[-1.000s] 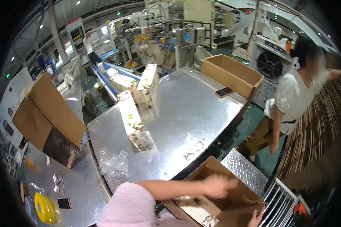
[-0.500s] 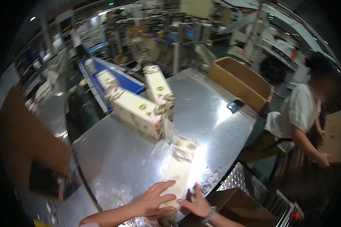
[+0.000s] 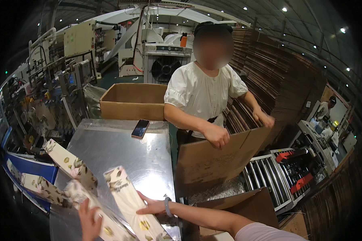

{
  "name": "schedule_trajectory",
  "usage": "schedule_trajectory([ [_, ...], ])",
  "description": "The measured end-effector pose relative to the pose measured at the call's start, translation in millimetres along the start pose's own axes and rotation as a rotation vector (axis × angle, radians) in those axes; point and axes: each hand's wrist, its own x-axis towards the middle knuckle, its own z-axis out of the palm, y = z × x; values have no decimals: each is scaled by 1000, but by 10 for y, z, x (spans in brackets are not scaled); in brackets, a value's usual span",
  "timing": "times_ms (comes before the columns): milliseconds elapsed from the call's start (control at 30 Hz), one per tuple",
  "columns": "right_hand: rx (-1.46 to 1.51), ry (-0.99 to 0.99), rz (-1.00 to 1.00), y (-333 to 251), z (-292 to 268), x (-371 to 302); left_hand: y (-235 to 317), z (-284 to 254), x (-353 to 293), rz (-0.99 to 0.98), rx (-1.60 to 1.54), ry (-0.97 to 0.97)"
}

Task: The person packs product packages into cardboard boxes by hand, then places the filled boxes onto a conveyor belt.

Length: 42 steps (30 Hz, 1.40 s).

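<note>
A long cream pack (image 3: 128, 199) printed with flowers lies slanted at the near part of the metal table (image 3: 104, 138). My right hand (image 3: 151, 204) grips its right side, thumb over the top face; its other fingers are partly hidden. Left of it lies a second floral pack (image 3: 98, 217), its near end cut off by the picture's lower edge. My left hand (image 3: 90, 221) is at this pack's left side, fingers spread and curved, seemingly touching it. Two more such packs, one standing farther back (image 3: 70, 162) and one at the left (image 3: 42, 186), are close by.
A phone (image 3: 140, 129) lies on the table, with an open cardboard box (image 3: 132, 110) behind it. Across from me a person in white (image 3: 205, 92) holds a large carton (image 3: 217, 160). An open carton (image 3: 245, 209) sits below my right forearm, near a roller conveyor (image 3: 267, 176).
The view has swung right. Both hands, earlier around one flat-lying pack, are now at two packs side by side. The person's carton now stands upright in front of them.
</note>
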Motion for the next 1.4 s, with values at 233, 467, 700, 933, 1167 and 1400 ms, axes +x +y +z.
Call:
schedule_trajectory([
  [233, 193, -175, 257, 336, 179, -60, 844, 321, -707, -1047, -1518, 70],
  [467, -579, 70, -587, -1115, 279, -1719, 1742, -109, -1033, -534, -1050, 130],
  [700, -968, 581, -709, -908, 173, -3573, 3849, 178, -690, 442, -878, -125],
  [933, -720, 436, 133, 969, -183, -3630, 4541, 664, -522, 1004, -267, -533],
  [1167, -532, 70, 679, 3284, -183, -3033, 3756, 2563, 305, 787, -422, -1229],
  [1400, -559, -69, 686, 2605, 38, -2997, 2969, 3730, -75, 294, -270, -1313],
])
